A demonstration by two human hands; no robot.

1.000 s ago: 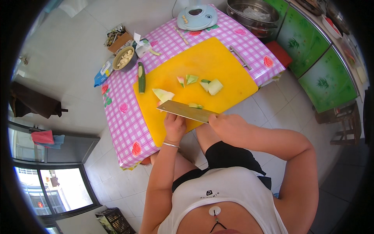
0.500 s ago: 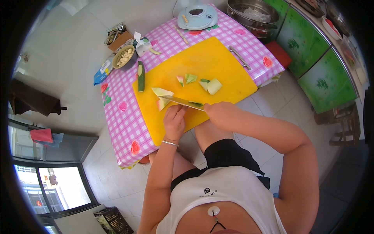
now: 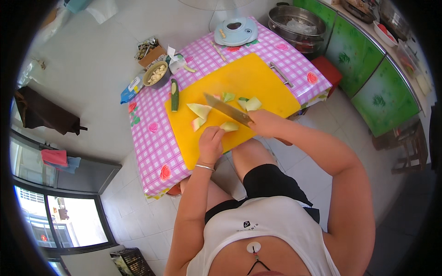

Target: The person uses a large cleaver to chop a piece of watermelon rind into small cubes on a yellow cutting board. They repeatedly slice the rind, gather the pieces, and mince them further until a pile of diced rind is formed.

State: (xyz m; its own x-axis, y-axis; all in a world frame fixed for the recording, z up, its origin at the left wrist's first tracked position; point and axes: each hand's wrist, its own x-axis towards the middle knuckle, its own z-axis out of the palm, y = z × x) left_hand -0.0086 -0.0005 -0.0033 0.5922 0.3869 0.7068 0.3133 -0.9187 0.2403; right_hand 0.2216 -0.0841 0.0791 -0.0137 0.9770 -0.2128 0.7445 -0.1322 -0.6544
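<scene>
The left hand, fingers bent, touches a pale green piece at its left end, on the yellow board (whether gripping, I cannot tell). The right hand clasps a knife.

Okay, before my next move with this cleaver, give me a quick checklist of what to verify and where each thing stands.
1. Cleaver held in the right hand: ok, fingers closed around its handle end.
2. Blade away from the left hand: ok, they show apart in this view.
3. Pale green piece held firmly: cannot tell; the left fingertips are at its edge, but their pressure does not show.
4. Piece lying on the yellow cutting board: ok.
5. Board secured against slipping: cannot tell, its underside is hidden.
6. Long green vegetable wholly on the board: not ok, it straddles the left edge.
</scene>
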